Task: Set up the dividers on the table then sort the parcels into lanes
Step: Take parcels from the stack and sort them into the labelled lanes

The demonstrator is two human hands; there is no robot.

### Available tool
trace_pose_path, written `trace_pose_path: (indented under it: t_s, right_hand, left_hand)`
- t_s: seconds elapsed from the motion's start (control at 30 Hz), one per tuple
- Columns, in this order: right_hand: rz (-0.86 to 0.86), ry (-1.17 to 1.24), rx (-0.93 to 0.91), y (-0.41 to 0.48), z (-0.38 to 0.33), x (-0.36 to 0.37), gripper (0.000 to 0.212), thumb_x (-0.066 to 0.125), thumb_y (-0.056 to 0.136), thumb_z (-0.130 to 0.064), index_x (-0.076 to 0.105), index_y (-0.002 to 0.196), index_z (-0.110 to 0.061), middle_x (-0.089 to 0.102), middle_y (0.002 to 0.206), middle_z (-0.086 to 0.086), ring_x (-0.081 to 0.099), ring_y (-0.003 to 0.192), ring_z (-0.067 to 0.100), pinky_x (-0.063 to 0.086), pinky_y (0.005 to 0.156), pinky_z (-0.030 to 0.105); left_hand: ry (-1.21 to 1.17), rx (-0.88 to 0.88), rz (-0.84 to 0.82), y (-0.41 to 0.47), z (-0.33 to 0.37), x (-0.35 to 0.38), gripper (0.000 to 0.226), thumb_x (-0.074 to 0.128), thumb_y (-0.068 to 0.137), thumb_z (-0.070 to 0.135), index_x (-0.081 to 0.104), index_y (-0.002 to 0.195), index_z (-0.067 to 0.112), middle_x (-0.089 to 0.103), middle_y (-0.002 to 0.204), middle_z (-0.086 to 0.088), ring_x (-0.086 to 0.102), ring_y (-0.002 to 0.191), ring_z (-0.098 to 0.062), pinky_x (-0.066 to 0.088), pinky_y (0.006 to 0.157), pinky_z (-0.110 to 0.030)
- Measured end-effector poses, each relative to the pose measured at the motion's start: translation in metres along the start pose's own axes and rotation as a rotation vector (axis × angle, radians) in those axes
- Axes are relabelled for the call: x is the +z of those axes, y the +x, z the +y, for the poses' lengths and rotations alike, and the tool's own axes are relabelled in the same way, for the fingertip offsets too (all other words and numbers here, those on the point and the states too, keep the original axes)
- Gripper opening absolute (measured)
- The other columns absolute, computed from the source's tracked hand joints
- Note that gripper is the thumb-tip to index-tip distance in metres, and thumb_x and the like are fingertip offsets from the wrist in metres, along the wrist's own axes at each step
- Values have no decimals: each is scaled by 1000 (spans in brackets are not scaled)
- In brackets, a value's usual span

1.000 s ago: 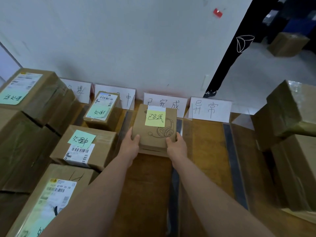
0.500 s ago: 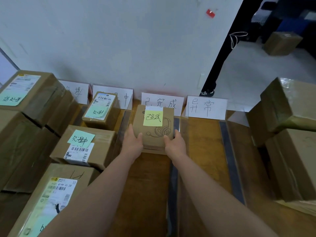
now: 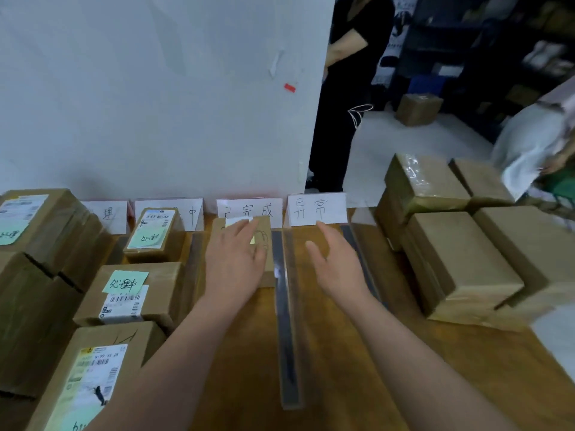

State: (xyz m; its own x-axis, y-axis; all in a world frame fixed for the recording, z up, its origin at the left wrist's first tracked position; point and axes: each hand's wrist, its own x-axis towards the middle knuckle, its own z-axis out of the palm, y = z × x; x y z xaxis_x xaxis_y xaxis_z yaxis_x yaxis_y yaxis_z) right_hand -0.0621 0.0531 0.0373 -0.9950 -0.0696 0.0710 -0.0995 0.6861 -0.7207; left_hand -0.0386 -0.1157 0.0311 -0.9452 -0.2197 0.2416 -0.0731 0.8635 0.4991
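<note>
The small parcel (image 3: 265, 228) sits on the desk (image 3: 249, 353) at the far end of the third lane, right against the white sign (image 3: 249, 209) at the wall. The left grip (image 3: 236, 259) is released, fingers straight and flat over the parcel's top; it seems to rest on it, though contact is hard to confirm. The right grip (image 3: 336, 259) is also released and holds nothing, its fingers spread above the next lane, just past the clear divider (image 3: 287, 306). More parcels (image 3: 451, 259) are stacked at the right.
</note>
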Motion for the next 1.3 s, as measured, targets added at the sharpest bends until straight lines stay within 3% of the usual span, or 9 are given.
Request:
trace_pose_path:
  t_s: [0.13, 0.23, 0.33, 0.5, 0.67, 0.83, 0.93, 1.1, 1.3]
  right_hand:
    - [75, -14, 1, -25, 16, -52, 48, 51, 98, -31, 40, 144, -23, 46, 144, -6, 41, 133, 10, 35, 111, 31]
    - [146, -45, 18, -40, 30, -96, 42, 50, 99, -28, 44, 141, -21, 50, 140, -4, 45, 124, 7, 36, 103, 24]
    - [219, -95, 74, -50, 57, -137, 49, 48, 99, -34, 38, 145, -22, 46, 146, -2, 43, 133, 15, 36, 110, 35]
    - [228, -81, 244, -52, 118, -207, 51, 46, 100, -36, 36, 148, -21, 40, 150, 1, 37, 138, 19, 29, 112, 35]
    - [134, -29, 356, -40, 181, -247, 54, 45, 99, -39, 35, 148, -18, 47, 146, 5, 44, 132, 23, 35, 108, 38]
    - [-9, 19, 396, -21, 215, -257, 57, 41, 101, -38, 30, 149, -12, 41, 150, 8, 39, 136, 26, 32, 110, 39]
    - [-98, 29, 384, -14, 224, -258, 52, 42, 102, -34, 33, 147, -10, 41, 149, 7, 38, 137, 25, 32, 109, 36]
    - [-124, 75, 396, -9, 233, -255, 51, 42, 102, -34, 33, 146, -9, 43, 147, 8, 40, 135, 25, 35, 107, 35]
    - [-108, 6, 244, -11, 231, -249, 43, 43, 101, -32, 42, 140, -14, 53, 133, 2, 50, 126, 22, 41, 101, 32]
  left_hand:
    - [82, 125, -11, -18, 52, -3, 44, 48, 99, 34, 51, 142, 23, 51, 146, 0, 45, 134, -20, 28, 113, -38]
    - [-24, 159, -48, -27, 93, 4, 46, 45, 100, 39, 47, 144, 27, 47, 149, 3, 41, 136, -20, 31, 116, -42]
    - [-59, 224, -77, -33, 137, 16, 48, 45, 101, 37, 43, 146, 25, 42, 152, 2, 38, 139, -19, 26, 116, -36]
    - [-138, 260, -180, -43, 208, 58, 49, 45, 101, 35, 41, 148, 21, 43, 150, 0, 42, 135, -17, 35, 111, -32]
    - [-244, 103, -366, -51, 271, 111, 52, 45, 102, 34, 34, 150, 16, 40, 152, -3, 38, 139, -18, 31, 111, -29]
    - [-366, -111, -466, -48, 314, 159, 45, 44, 103, 30, 39, 144, 12, 50, 143, -8, 48, 129, -23, 41, 102, -31]
    - [-402, -194, -475, -45, 318, 184, 44, 44, 103, 30, 40, 143, 12, 54, 138, -8, 54, 122, -25, 45, 94, -32]
    - [-420, -281, -439, -43, 315, 201, 44, 45, 103, 28, 38, 143, 12, 52, 139, -8, 51, 126, -27, 45, 100, -38]
    - [-410, -364, -377, -44, 311, 211, 36, 43, 103, 23, 38, 136, 8, 55, 132, -13, 56, 116, -28, 45, 82, -32]
